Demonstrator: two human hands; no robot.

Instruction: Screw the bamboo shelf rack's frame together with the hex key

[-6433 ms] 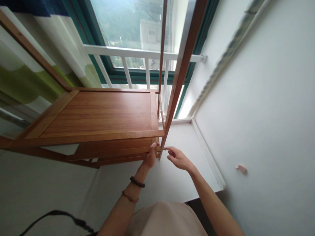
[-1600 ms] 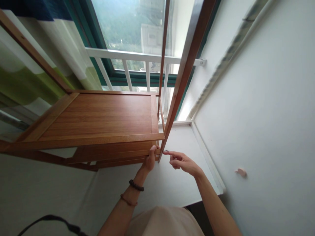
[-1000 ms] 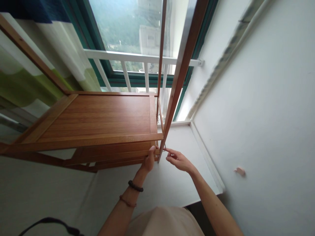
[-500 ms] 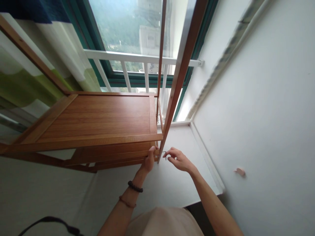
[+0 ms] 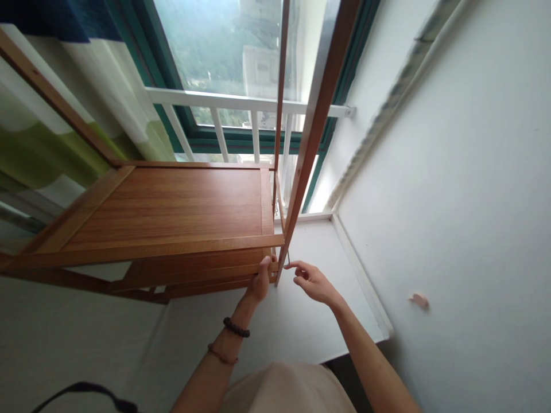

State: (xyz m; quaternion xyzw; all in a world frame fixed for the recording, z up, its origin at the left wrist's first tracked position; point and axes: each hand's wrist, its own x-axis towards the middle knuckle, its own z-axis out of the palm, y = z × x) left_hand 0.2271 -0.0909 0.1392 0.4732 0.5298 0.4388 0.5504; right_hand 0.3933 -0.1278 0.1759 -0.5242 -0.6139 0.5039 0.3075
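Note:
My left hand (image 5: 260, 280) is closed around the front rail of the lower shelf (image 5: 193, 274), close to the right upright post (image 5: 297, 189) of a wooden shelf rack. Its thumb lies on top of the rail. A thin L-shaped hex key (image 5: 288, 258) sticks out from the outer side of that post, its free arm pointing up. From the right, my right hand (image 5: 313, 281) touches the key with a stretched index finger. The thumb is apart from it and the other fingers are bent. Where the key meets the post is hard to make out.
An upper shelf panel (image 5: 181, 201) sits above my hands. Behind the rack are a white railing (image 5: 232, 102), a green-framed window and a striped curtain (image 5: 86, 115). A white wall (image 5: 465, 189) with a small pink hook (image 5: 419, 300) rises on the right. A dark strap (image 5: 90, 387) shows lower left.
The hex key's free arm has swung from pointing down to pointing up. My right index finger has straightened towards the post; my left hand stays on the rail.

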